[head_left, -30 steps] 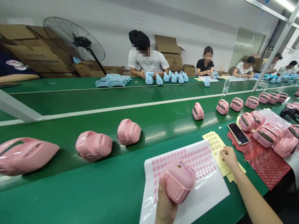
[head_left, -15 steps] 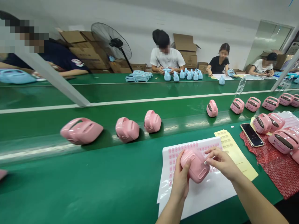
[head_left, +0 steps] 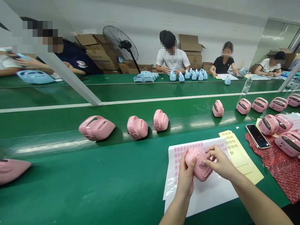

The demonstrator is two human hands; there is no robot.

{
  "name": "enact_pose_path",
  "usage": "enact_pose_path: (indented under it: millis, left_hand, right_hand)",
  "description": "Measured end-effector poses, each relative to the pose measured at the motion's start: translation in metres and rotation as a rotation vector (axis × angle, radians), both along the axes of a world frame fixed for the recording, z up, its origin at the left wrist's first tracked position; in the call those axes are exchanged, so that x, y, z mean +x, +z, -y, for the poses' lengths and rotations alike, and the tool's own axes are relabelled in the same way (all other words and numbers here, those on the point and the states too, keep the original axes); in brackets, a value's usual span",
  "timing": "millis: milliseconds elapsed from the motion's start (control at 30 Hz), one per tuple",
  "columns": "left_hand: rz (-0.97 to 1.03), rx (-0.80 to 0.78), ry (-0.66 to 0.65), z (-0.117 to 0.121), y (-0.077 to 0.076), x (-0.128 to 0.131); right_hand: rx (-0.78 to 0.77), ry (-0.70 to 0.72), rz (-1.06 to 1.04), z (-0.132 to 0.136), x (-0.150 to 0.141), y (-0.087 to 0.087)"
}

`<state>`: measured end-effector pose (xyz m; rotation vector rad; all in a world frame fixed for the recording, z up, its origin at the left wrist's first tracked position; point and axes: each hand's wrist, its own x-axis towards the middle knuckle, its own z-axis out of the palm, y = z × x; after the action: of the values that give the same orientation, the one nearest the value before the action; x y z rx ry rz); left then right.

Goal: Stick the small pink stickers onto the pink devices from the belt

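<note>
My left hand (head_left: pixel 187 175) is wrapped round a pink plastic case (head_left: pixel 198 154), tilted, its smooth side facing up. Over that side, the thumb and fingers of my right hand (head_left: pixel 217 161) are pinched together close to the surface. Something small and whitish shows at these fingertips; I cannot make out what it is. Under both hands lies a white sheet (head_left: pixel 172 187) with rows of small pink stickers (head_left: pixel 185 148). A yellow sheet (head_left: pixel 243 162) with printed labels sits beside it, just past my right hand.
Several pink cases (head_left: pixel 137 128) with handles stand along the green belt (head_left: pixel 58 103). A phone (head_left: pixel 257 136) and more cases rest on red bubble wrap (head_left: pixel 276 165). A slanted grey post (head_left: pixel 70 75) crosses the left. People opposite handle blue cases (head_left: pixel 172 75); a bottle (head_left: pixel 247 86) stands there.
The view has turned slightly left, shifting everything rightward. My right hand's fingertips have come in over the held case's upper side. Another pink case has come further into view at the left edge.
</note>
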<state>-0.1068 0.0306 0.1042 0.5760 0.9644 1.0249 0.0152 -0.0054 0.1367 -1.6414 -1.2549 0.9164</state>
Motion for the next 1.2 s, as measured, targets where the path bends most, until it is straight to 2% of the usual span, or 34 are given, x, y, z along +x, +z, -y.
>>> enact_pose_path:
  millis: [233, 433, 533, 667, 867, 1067, 1133, 1200]
  left_hand:
    - [-0.005, -0.023, 0.012, 0.0, 0.004, -0.001]
    - [-0.015, -0.028, 0.031, 0.0, 0.002, 0.0]
    - [-0.022, -0.049, 0.057, 0.0, 0.002, 0.001]
    - [-0.03, -0.065, 0.089, -0.001, 0.004, 0.001]
    - [-0.037, -0.061, 0.094, 0.0, 0.003, 0.001]
    - [-0.067, 0.0, 0.095, 0.003, 0.002, 0.001]
    - [-0.08, 0.011, 0.109, 0.003, 0.001, 0.0]
    - [-0.063, 0.004, 0.115, 0.002, 0.0, 0.001]
  right_hand:
    - [0.13, -0.006, 0.164, 0.003, -0.005, -0.006]
    - [0.421, -0.108, 0.567, 0.011, -0.021, -0.024]
    - [0.477, -0.16, 0.685, 0.013, -0.026, -0.031]
    - [0.46, -0.129, 0.628, 0.015, -0.023, -0.035]
    - [0.429, -0.14, 0.36, 0.013, -0.015, -0.033]
    - [0.246, -0.151, 0.171, 0.003, -0.011, -0.026]
    - [0.313, -0.152, 0.24, 0.004, -0.012, -0.027]
    - [0.502, -0.12, 0.37, 0.008, -0.015, -0.03]
